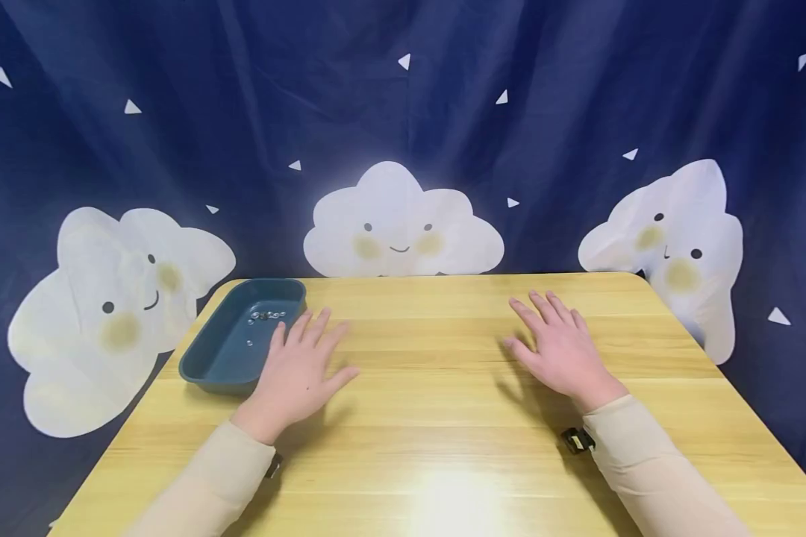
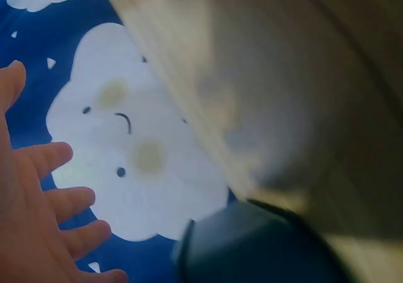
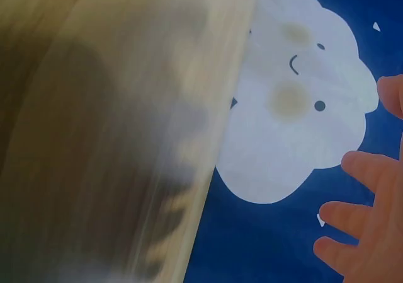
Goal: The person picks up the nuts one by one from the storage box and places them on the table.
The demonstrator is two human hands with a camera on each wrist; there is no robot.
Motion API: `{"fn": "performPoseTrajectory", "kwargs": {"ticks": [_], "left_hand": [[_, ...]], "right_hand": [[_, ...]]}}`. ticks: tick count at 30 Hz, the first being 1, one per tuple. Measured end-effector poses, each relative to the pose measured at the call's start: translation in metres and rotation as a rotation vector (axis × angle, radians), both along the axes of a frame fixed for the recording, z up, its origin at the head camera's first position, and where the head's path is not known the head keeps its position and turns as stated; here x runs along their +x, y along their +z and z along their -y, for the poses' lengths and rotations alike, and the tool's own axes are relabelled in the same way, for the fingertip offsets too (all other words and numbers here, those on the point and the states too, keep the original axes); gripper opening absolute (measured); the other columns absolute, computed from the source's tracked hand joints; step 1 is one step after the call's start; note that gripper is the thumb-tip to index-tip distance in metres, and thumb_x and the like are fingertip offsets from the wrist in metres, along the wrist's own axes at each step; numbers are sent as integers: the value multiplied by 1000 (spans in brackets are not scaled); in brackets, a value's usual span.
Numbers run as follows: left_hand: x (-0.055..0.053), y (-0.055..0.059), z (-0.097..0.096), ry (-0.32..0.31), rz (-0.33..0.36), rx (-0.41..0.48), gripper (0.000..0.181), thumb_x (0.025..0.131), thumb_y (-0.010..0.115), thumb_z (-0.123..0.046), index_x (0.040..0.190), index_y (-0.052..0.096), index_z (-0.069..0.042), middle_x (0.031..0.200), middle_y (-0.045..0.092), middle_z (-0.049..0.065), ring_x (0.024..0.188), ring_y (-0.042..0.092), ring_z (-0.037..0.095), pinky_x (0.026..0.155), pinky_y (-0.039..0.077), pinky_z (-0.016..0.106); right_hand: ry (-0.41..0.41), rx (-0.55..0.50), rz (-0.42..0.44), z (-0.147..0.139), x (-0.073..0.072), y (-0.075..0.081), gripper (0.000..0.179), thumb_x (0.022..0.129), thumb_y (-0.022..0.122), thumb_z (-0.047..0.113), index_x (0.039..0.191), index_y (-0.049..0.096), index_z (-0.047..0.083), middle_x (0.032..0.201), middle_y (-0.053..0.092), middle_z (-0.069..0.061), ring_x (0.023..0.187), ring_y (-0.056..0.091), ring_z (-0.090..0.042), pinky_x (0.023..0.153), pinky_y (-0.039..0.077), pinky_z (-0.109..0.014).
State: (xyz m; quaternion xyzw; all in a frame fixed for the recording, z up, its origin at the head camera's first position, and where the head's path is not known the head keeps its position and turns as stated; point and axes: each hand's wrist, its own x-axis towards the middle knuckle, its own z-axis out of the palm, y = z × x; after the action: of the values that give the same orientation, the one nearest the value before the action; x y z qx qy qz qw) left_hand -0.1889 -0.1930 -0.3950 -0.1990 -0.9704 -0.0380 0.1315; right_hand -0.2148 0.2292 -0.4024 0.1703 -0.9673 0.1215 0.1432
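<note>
A dark teal tray (image 1: 218,350) sits at the table's far left, with several small, clear, shiny pieces (image 1: 269,315) inside, too small to identify. My left hand (image 1: 298,377) hovers just right of the tray, fingers spread and holding nothing; in the head view it covers part of the tray's right side. Over the right half of the table is my right hand (image 1: 560,350), also spread and holding nothing, its shadow falling on the wood. Both wrist views show loosely extended fingers, and the tray's wall (image 2: 252,245) appears blurred at the bottom of the left one.
The wooden table (image 1: 430,388) stretches between and in front of the hands, with a bright glare near its front. Behind it hangs a dark blue curtain (image 1: 349,89) printed with white clouds. A small black device (image 1: 578,440) is on the right wrist.
</note>
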Motion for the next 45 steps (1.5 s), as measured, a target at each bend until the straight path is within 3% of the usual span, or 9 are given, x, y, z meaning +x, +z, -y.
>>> {"fn": "performPoseTrajectory", "kwargs": {"ticks": [8,18,33,38,45], "left_hand": [[2,-10,39,-2,-18,27,72,96,55,-61,152,46,-17,160,34,15,147,25,40,111,15,70],[-6,-16,93,30,-71,48,64,100,51,-56,149,48,-15,156,40,18,143,31,43,108,19,71],[-20,-17,166,114,33,89,61,104,47,-51,147,48,-7,154,33,32,143,20,54,105,16,73],[-28,-16,180,93,118,112,61,105,46,-50,144,51,-3,155,30,33,144,13,58,107,15,73],[-38,-20,188,45,203,169,60,106,45,-46,141,53,2,153,32,36,143,18,58,114,13,64]], "right_hand": [[-8,-7,-1,-4,5,-4,66,98,58,51,153,44,18,160,33,-18,148,21,-45,108,19,-72],[6,-7,-16,-6,5,-3,66,98,56,53,153,44,18,159,33,-19,147,23,-46,107,21,-72],[1,9,-24,-15,9,-2,65,98,58,52,151,47,17,157,36,-20,145,26,-47,106,22,-72],[4,21,-9,-14,9,-2,65,98,58,51,152,46,17,158,35,-20,146,25,-46,106,22,-72],[9,29,-10,-14,8,-2,65,98,58,51,151,46,16,157,35,-21,145,26,-47,106,22,-72]]}}
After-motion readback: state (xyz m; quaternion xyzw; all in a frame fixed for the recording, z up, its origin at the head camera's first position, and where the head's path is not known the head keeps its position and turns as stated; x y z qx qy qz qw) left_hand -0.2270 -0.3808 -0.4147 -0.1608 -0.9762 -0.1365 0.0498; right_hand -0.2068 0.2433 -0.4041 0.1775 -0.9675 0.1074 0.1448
